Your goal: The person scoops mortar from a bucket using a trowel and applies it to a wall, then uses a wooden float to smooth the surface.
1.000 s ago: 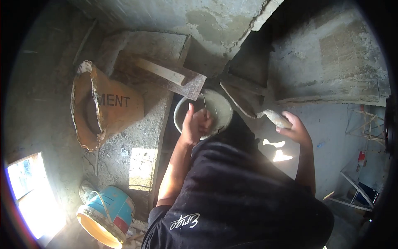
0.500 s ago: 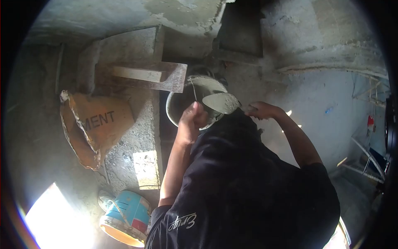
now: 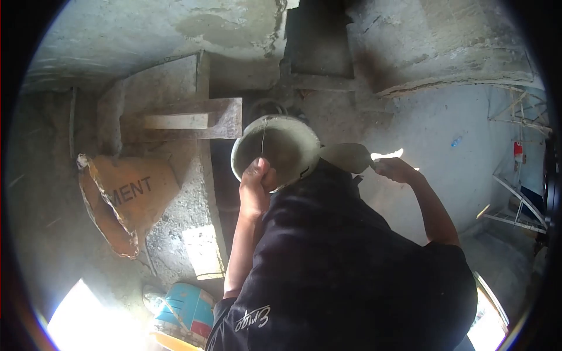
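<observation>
My left hand [image 3: 256, 182] is closed around the thin wire handle of a mortar-crusted bucket [image 3: 236, 153]. The bucket's round mouth tilts toward me, and grey residue coats its inside. In my right hand [image 3: 395, 168] is a trowel [image 3: 345, 157], its grey rounded blade pointing left toward the bucket's right rim. My fingers wrap the trowel's grip and hide most of it. Left of the bucket, a plastering float [image 3: 225, 119] with a pale wooden handle lies at the ledge.
A torn brown cement bag [image 3: 137, 184] rests on the rough concrete ledge [image 3: 175, 240] at left. Below it stands a blue and white pail [image 3: 186, 307]. Metal frames [image 3: 521, 202] lean at the far right, and a plastered wall [image 3: 234, 29] rises ahead.
The trowel has moved right from over the bucket to beside its rim, and its blade shows less mortar. The bucket now faces me more. The whole view has shifted slightly.
</observation>
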### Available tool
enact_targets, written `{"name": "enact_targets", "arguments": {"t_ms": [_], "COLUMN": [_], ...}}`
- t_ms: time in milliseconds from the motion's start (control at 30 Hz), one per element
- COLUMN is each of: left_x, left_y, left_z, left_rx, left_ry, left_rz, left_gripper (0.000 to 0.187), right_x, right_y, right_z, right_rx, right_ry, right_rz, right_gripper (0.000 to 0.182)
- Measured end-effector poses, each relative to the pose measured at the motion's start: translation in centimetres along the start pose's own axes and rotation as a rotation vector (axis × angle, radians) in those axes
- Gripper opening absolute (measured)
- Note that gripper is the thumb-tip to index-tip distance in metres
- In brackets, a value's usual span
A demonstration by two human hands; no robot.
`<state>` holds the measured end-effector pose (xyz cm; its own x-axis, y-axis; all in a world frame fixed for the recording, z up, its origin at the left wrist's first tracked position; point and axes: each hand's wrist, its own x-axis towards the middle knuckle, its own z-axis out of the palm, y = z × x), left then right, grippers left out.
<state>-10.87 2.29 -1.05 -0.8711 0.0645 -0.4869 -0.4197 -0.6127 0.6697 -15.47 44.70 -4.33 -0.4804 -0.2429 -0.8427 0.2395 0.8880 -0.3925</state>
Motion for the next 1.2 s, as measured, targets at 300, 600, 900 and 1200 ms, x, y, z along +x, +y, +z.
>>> {"name": "enact_targets", "arguments": {"t_ms": [300, 600, 900, 1200], "left_x": [-0.5, 0.5, 1.2, 1.2], "left_y": [0.0, 0.5, 0.1, 0.1], "left_z": [1.0, 0.8, 1.6, 2.2], "left_rx": [0.086, 0.017, -0.087, -0.142], "left_ry": [-0.07, -0.173, -0.2, -0.218], "left_rz": [-0.065, -0.074, -0.133, -0.161], "left_gripper": [0.036, 0.039, 0.053, 0.065], "right_x": [-0.8, -3.3, -1.2, 0.7], "right_y": [-4.6, -14.9, -26.5, -29.9], "right_z": [-1.6, -7.6, -9.4, -7.3], "right_rx": [-0.113, -0.374, -1.068, -1.296], "right_ry": [0.582, 0.41, 0.192, -0.146], "right_rz": [-0.34, -0.609, -0.664, -0.563], "right_gripper": [0.036, 0.044, 0.022, 0.019]}}
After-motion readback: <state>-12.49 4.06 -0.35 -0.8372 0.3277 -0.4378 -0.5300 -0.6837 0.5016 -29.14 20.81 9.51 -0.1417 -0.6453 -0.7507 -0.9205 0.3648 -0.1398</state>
